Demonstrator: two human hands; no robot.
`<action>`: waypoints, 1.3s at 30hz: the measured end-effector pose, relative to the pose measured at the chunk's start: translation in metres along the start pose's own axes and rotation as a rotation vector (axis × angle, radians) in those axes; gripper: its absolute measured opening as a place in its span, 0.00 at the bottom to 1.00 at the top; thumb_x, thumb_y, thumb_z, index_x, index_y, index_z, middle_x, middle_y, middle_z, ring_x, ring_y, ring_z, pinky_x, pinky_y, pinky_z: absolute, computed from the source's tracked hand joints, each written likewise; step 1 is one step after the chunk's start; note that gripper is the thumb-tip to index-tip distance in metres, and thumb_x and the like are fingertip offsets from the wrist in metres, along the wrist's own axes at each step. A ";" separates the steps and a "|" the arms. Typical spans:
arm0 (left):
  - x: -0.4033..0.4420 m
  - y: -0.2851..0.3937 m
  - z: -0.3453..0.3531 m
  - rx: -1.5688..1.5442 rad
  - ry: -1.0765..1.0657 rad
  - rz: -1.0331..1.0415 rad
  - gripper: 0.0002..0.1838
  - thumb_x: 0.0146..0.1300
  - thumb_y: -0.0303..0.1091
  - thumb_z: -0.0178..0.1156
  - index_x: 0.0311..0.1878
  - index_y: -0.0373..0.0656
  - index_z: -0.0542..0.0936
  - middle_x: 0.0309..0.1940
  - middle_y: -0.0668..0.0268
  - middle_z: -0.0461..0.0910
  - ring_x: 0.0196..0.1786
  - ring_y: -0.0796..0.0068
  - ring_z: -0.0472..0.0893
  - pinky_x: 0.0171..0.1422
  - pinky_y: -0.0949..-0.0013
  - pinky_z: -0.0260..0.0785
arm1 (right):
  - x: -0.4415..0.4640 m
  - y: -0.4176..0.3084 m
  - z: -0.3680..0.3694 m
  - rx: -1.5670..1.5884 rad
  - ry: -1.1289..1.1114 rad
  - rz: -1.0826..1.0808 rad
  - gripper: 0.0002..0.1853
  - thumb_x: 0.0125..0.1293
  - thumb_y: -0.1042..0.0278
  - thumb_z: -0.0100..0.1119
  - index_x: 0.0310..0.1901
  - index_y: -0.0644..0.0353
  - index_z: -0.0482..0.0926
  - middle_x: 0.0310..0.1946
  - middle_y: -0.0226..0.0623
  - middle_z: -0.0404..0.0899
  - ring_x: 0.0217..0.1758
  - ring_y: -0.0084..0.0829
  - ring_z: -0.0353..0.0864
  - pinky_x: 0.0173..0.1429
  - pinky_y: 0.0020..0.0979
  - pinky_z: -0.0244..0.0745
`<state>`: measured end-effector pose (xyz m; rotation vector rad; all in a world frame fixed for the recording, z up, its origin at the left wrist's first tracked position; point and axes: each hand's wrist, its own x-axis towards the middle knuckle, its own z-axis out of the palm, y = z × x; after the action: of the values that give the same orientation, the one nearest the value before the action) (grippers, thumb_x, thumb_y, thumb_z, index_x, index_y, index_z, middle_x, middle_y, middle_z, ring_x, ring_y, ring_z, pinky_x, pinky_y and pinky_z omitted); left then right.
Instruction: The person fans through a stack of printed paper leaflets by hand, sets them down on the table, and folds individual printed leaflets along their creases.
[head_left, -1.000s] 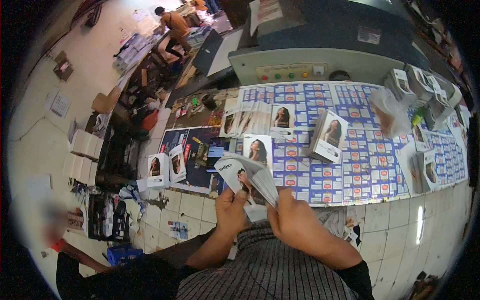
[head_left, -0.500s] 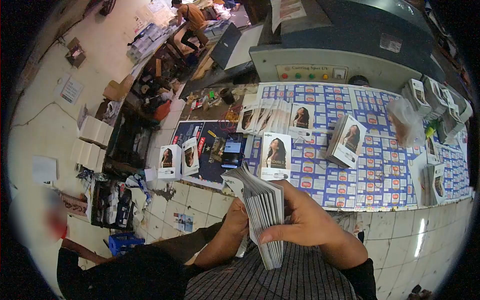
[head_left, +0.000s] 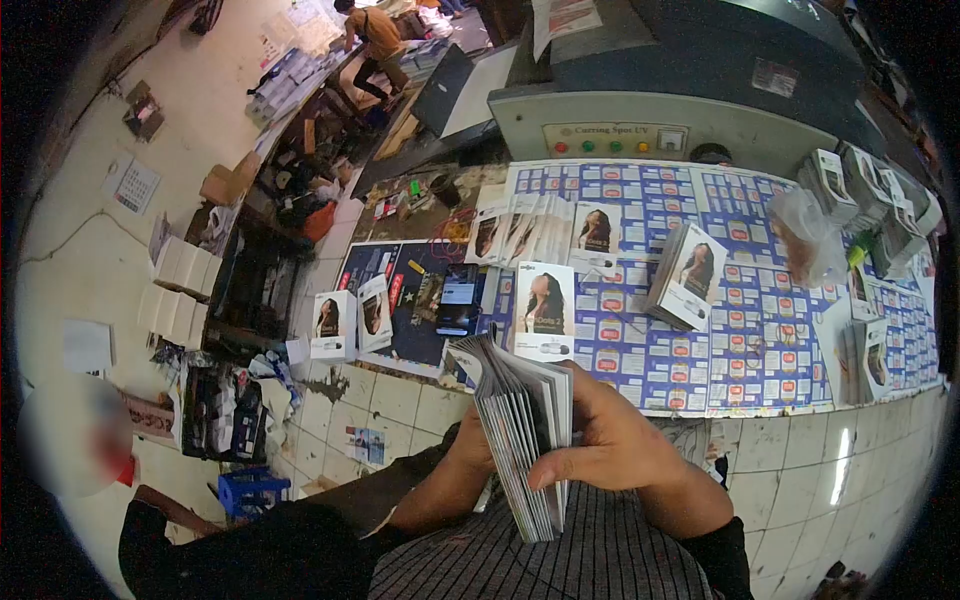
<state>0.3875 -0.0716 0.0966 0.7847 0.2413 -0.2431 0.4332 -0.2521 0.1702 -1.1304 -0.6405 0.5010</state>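
A thick stack of printed folded cards [head_left: 510,440] is held upright in front of my body, its layered edges facing me. My right hand [head_left: 612,448] is closed on its right side, thumb across the edges and fingers behind. A dark gap shows between the outermost cards near that thumb. My left hand [head_left: 468,448] grips the left side; its fingertips are partly hidden by the stack. Just beyond the stack lies a pile of cards with a woman's picture [head_left: 543,300]. A phone [head_left: 460,297] lies left of that pile.
A table covered in blue printed sheets [head_left: 655,375] bears a thicker pile of cards [head_left: 688,275], a fanned row [head_left: 520,228] and a plastic bag [head_left: 805,235]. Behind stands a grey machine [head_left: 510,120]. A blue stool [head_left: 250,490] is at lower left, near another person's arm [head_left: 175,508]. A person [head_left: 375,45] bends far back.
The stack's right-hand cards have spread apart, opening a dark gap near my right thumb. My right thumb has shifted slightly rightward. Both hands keep hold of the stack.
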 end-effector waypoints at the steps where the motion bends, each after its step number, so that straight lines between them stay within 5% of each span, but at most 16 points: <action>1: 0.000 -0.003 -0.001 -0.004 0.014 -0.012 0.24 0.63 0.31 0.65 0.61 0.33 0.73 0.50 0.55 0.81 0.49 0.63 0.84 0.53 0.59 0.81 | -0.001 0.000 -0.001 0.000 0.001 -0.001 0.41 0.52 0.51 0.79 0.60 0.67 0.69 0.44 0.44 0.80 0.49 0.28 0.79 0.54 0.33 0.74; 30: 0.007 -0.028 -0.029 -0.040 0.047 -0.020 0.16 0.66 0.26 0.58 0.56 0.32 0.78 0.50 0.50 0.83 0.47 0.61 0.86 0.54 0.58 0.81 | -0.010 -0.009 -0.006 0.004 -0.030 -0.015 0.40 0.59 0.61 0.74 0.68 0.64 0.63 0.54 0.41 0.77 0.57 0.27 0.76 0.59 0.33 0.74; 34: 0.013 -0.036 -0.045 -0.125 -0.363 0.124 0.16 0.65 0.27 0.60 0.55 0.33 0.79 0.49 0.50 0.83 0.48 0.61 0.86 0.54 0.58 0.81 | -0.011 -0.012 -0.006 0.018 -0.029 0.025 0.40 0.60 0.62 0.73 0.69 0.64 0.61 0.55 0.40 0.76 0.56 0.28 0.77 0.59 0.33 0.74; 37: 0.010 -0.028 -0.036 -0.127 -0.345 0.077 0.17 0.65 0.31 0.62 0.56 0.34 0.79 0.50 0.51 0.83 0.49 0.62 0.86 0.55 0.58 0.80 | -0.012 -0.006 -0.004 0.051 0.014 -0.005 0.39 0.60 0.59 0.74 0.67 0.64 0.64 0.52 0.41 0.77 0.53 0.28 0.78 0.57 0.33 0.75; 39: 0.007 -0.020 -0.020 -0.052 0.002 -0.045 0.21 0.65 0.35 0.64 0.59 0.35 0.77 0.51 0.53 0.83 0.51 0.64 0.85 0.56 0.58 0.79 | -0.014 -0.003 -0.006 -0.051 0.030 -0.006 0.36 0.60 0.56 0.74 0.63 0.65 0.67 0.48 0.40 0.78 0.49 0.26 0.79 0.53 0.32 0.77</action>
<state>0.3854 -0.0714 0.0675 0.7288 0.2667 -0.2771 0.4276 -0.2669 0.1686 -1.1820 -0.6334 0.4639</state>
